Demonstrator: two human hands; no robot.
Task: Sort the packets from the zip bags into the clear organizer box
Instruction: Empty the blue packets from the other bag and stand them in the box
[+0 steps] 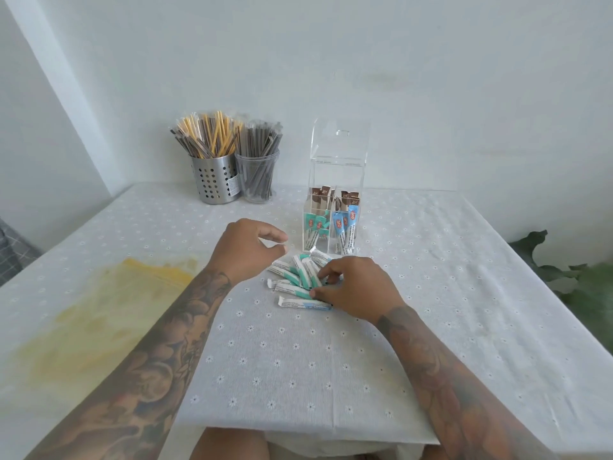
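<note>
A loose pile of white-and-teal stick packets lies on the table in front of the clear organizer box. One white-and-blue packet lies at the pile's near edge. The box stands with its lid up; brown packets fill its two back cells, teal ones the front left, blue ones the front right. My right hand rests on the pile's right side, its fingers curled round a few teal packets. My left hand hovers just left of the pile, fingers loosely curled, holding nothing. Flat yellow-tinted zip bags lie at the left.
A perforated metal cup of wrapped yellow and brown sticks and a clear cup of dark sticks stand at the back left. Green leaves reach in at the table's right edge. The white flowered tablecloth ends close to my body.
</note>
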